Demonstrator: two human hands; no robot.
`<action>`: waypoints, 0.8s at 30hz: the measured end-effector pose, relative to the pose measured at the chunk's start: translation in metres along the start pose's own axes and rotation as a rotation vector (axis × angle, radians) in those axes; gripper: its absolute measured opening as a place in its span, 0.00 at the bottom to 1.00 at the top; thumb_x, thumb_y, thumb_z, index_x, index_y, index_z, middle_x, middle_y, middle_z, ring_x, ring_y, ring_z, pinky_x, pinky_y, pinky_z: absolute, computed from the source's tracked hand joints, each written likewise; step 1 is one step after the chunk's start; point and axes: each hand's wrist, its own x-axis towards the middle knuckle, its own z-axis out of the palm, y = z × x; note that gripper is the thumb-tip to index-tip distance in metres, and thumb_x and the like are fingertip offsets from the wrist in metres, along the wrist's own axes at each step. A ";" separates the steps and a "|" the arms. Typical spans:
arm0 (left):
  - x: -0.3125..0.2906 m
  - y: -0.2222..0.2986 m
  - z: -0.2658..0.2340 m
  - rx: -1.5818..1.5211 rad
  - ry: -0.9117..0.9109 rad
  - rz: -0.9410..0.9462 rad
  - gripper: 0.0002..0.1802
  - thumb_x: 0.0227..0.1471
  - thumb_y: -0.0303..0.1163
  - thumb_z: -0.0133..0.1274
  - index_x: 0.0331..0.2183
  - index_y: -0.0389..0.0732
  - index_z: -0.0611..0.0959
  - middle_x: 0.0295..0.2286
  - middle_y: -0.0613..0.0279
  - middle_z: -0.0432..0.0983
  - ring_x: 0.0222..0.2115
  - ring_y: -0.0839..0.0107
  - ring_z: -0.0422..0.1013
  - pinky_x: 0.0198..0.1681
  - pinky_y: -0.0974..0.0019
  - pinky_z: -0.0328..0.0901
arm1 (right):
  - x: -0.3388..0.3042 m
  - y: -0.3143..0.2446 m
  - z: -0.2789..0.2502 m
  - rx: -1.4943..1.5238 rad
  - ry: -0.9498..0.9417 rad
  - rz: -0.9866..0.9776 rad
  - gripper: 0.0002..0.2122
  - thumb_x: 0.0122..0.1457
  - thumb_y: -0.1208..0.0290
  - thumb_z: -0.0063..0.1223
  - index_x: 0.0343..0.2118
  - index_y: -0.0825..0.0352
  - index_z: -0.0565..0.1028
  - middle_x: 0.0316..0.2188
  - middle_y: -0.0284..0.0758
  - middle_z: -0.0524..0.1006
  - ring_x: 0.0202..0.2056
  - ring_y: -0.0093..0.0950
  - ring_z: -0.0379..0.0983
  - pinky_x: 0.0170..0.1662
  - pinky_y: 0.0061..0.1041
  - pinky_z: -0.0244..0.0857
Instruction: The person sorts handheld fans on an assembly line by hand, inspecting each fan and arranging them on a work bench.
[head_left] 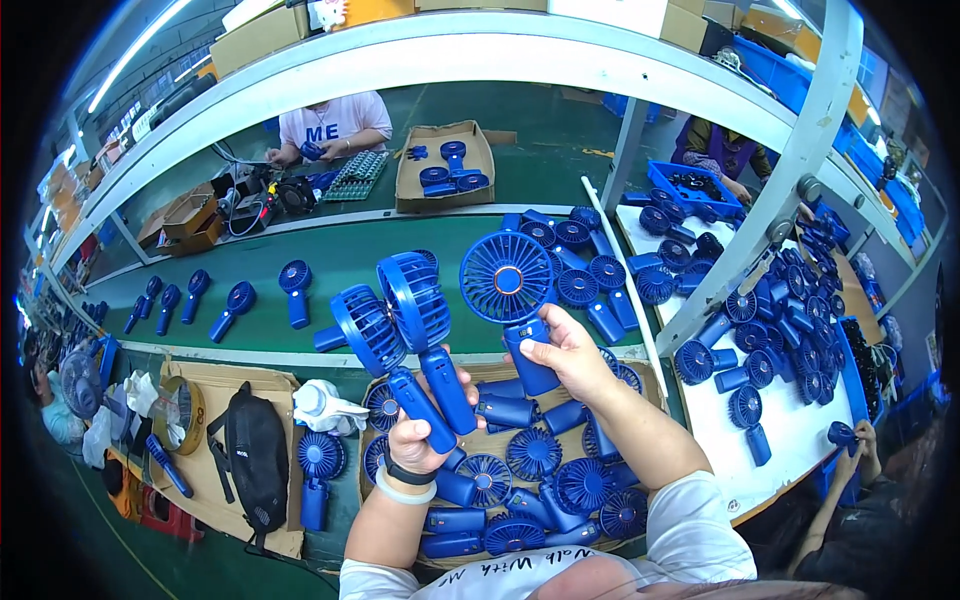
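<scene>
My left hand (412, 446) is closed around the handles of two blue handheld fans (418, 300), held side by side and tilted, with their round grilles touching or overlapping. In my right hand (574, 358) is a third blue handheld fan (506, 278), upright, its round grille facing me and my thumb on the front of its handle (530, 372). Below both hands lies a cardboard box (652, 388) holding several more blue fans (533, 454), packed in different directions.
A green conveyor belt (250, 338) carries several fans, crowded at its right. The white table (700, 440) at right bears a fan heap. Left are a black pouch (255, 460), a white bottle (318, 402) and a tape roll (192, 415). Co-workers sit beyond the belt and at right.
</scene>
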 end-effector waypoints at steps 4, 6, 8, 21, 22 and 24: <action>-0.001 -0.001 -0.001 0.005 -0.003 0.014 0.50 0.30 0.33 0.58 0.57 0.43 0.55 0.42 0.54 0.64 0.42 0.57 0.64 0.39 0.50 0.70 | 0.002 0.008 0.003 -0.105 0.038 -0.110 0.20 0.53 0.77 0.52 0.48 0.69 0.61 0.40 0.38 0.72 0.39 0.28 0.73 0.44 0.24 0.67; 0.000 -0.003 -0.001 0.010 0.012 0.016 0.49 0.30 0.32 0.58 0.57 0.43 0.55 0.43 0.53 0.64 0.42 0.56 0.64 0.39 0.50 0.70 | 0.001 0.007 0.004 -0.113 0.016 -0.094 0.20 0.53 0.77 0.52 0.48 0.70 0.61 0.41 0.38 0.71 0.40 0.28 0.72 0.45 0.25 0.66; -0.002 -0.004 0.000 0.017 0.035 0.018 0.49 0.30 0.32 0.58 0.56 0.42 0.55 0.42 0.53 0.64 0.42 0.56 0.64 0.39 0.50 0.70 | -0.001 0.005 0.007 -0.117 -0.009 -0.076 0.21 0.53 0.78 0.52 0.49 0.70 0.60 0.42 0.38 0.70 0.41 0.28 0.72 0.46 0.25 0.65; -0.003 -0.008 -0.003 0.042 0.015 0.036 0.41 0.33 0.32 0.59 0.51 0.40 0.62 0.44 0.49 0.64 0.43 0.57 0.67 0.40 0.49 0.68 | -0.010 0.002 0.012 -0.055 0.021 -0.003 0.16 0.55 0.77 0.46 0.47 0.71 0.62 0.39 0.39 0.72 0.41 0.27 0.71 0.45 0.26 0.66; -0.003 -0.009 -0.003 0.055 0.020 0.034 0.40 0.32 0.32 0.59 0.51 0.40 0.62 0.44 0.49 0.64 0.43 0.57 0.66 0.40 0.49 0.68 | -0.010 0.006 0.010 -0.084 0.011 -0.022 0.18 0.55 0.77 0.47 0.48 0.72 0.60 0.39 0.37 0.71 0.40 0.23 0.69 0.45 0.23 0.65; -0.003 -0.011 -0.003 0.048 0.012 0.025 0.40 0.32 0.31 0.59 0.50 0.41 0.63 0.45 0.50 0.64 0.44 0.58 0.66 0.41 0.49 0.68 | -0.010 0.012 0.009 -0.116 0.002 -0.055 0.19 0.55 0.77 0.48 0.49 0.74 0.59 0.38 0.33 0.69 0.38 0.18 0.66 0.42 0.19 0.63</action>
